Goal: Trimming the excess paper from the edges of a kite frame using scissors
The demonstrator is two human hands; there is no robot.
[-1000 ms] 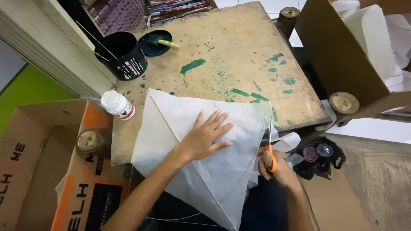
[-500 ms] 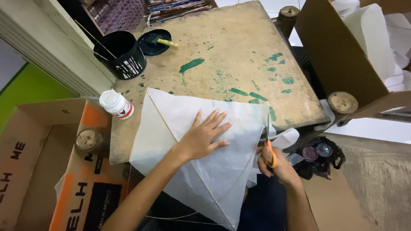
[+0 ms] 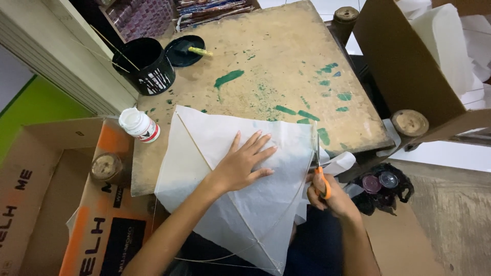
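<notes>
Stained table [image 3: 286, 66] fills upper frame. Kite [image 3: 230, 204] at centre is pinned flat by open left hand [image 3: 243, 163]; scissors [image 3: 319, 174], advanced up its right edge, are gripped in right hand [image 3: 330, 197].

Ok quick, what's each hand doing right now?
Left hand: open, fingers spread, pressed flat on the white paper kite.
Right hand: closed around the orange-handled scissors at the kite's right edge.
</notes>
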